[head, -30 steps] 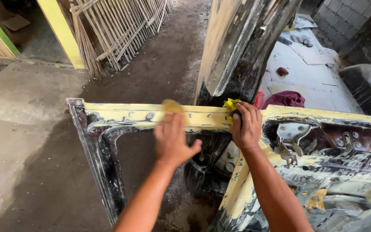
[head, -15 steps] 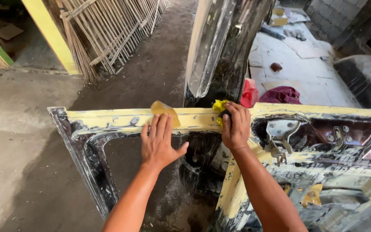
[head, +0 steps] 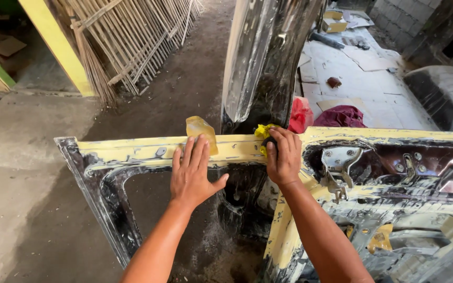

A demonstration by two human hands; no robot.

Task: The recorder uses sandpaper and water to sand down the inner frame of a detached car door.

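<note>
Left hand (head: 192,170), fingers spread flat, presses a yellowish spreader (head: 201,133) against the car door frame (head: 132,152), along its yellow upper edge. Right hand (head: 284,156) is closed over a yellow cloth (head: 262,132) just beside it on that same edge.

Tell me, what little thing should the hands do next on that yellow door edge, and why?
Probably slide the left hand with its yellowish sheet a bit further along the top rail of the car door. That hand lies flat on the sheet, the rail is coated in patchy yellow filler with dark spots showing, and the right hand steadies the frame while gripping a yellow rag.
</note>
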